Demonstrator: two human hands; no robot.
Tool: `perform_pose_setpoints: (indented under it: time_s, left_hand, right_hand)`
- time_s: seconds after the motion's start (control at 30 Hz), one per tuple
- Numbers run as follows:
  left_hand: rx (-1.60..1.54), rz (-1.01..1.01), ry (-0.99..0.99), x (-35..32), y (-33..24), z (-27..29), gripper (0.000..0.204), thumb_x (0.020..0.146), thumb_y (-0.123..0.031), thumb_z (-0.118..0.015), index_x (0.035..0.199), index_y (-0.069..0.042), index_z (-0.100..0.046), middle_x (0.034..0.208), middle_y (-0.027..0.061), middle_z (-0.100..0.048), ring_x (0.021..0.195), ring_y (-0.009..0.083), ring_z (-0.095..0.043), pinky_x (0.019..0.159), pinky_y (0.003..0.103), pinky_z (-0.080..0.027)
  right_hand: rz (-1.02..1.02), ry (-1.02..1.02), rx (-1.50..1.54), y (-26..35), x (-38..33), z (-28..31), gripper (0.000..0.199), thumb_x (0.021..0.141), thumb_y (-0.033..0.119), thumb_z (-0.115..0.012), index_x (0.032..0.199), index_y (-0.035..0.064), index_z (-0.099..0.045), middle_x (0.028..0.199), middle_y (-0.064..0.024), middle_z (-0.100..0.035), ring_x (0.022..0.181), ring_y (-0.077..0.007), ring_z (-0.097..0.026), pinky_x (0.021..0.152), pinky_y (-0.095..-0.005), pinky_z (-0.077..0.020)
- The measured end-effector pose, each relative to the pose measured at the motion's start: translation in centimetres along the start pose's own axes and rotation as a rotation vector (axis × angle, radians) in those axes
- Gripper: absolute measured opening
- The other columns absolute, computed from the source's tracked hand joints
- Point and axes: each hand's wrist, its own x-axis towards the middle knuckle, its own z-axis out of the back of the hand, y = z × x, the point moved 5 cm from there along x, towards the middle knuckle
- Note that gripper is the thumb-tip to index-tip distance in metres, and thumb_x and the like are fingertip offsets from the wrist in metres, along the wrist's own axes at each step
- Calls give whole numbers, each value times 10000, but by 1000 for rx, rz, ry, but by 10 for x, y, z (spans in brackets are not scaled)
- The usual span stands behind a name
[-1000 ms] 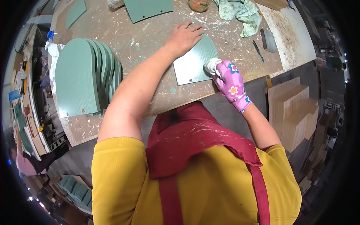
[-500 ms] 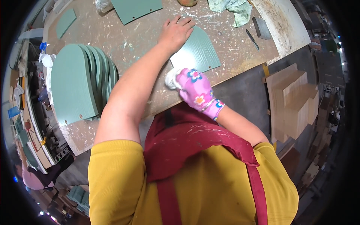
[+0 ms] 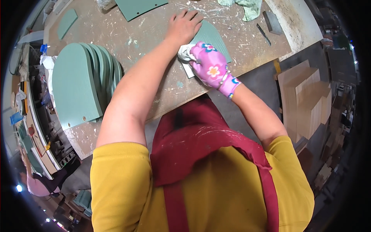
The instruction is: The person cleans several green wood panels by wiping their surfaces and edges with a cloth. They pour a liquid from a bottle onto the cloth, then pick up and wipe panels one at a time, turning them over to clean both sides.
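Observation:
A green arched panel (image 3: 211, 37) lies flat on the paint-spattered workbench (image 3: 154, 50). My left hand (image 3: 184, 26) is bare and presses down on the panel's far left part with fingers spread. My right hand (image 3: 210, 66), in a pink flowered glove, grips a white cloth (image 3: 185, 53) at the panel's near left corner.
A fanned stack of green arched panels (image 3: 79, 83) covers the bench's left side. Another green panel (image 3: 139, 7) and a green rag (image 3: 247, 7) lie at the far edge, with a grey block (image 3: 273, 21) and a thin tool (image 3: 264, 34). Bare wooden boards (image 3: 305, 100) stand at right.
My right hand with the cloth has slid left along the panel's near edge, from its right side to its left corner. My left hand stays pressed on the panel.

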Motion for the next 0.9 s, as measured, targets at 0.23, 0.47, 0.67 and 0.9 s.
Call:
perform_pose_setpoints:
  time_s: [0.23, 0.47, 0.67, 0.9]
  left_hand:
    - [1, 5, -48, 0, 3, 3, 325, 916, -317, -471, 1212, -207, -547, 1313, 44, -490, 1249, 289, -399, 1008, 496, -310]
    - [4, 14, -36, 0, 4, -1, 329, 913, -327, -474, 1211, -212, -550, 1315, 49, -486, 1253, 286, -393, 1000, 503, -308]
    - [-28, 20, -45, -2, 1, -2, 318, 909, -325, -483, 1197, -216, -560, 1312, 53, -483, 1251, 289, -396, 1009, 483, -302]
    - [-5, 64, -4, -1, 5, 3, 323, 906, -322, -491, 1206, -219, -556, 1329, 51, -463, 1267, 285, -378, 1019, 489, -289]
  right_hand:
    - [13, 149, 13, 22, -27, -10, 166, 737, 131, -585, 880, 47, -580, 820, -154, -570, 768, -326, -591, 647, -418, -481]
    - [118, 165, 25, 43, -38, -15, 216, 733, 136, -598, 921, 35, -558, 837, -157, -572, 792, -318, -590, 665, -416, -486]
    - [-258, -53, 288, -12, -19, 36, 266, 830, 242, -561, 1027, 65, -578, 839, -162, -601, 733, -326, -601, 651, -407, -490]
    - [-24, 219, 361, 8, -64, -6, 275, 813, 241, -585, 1002, 45, -545, 845, -180, -586, 783, -372, -582, 735, -412, -464]
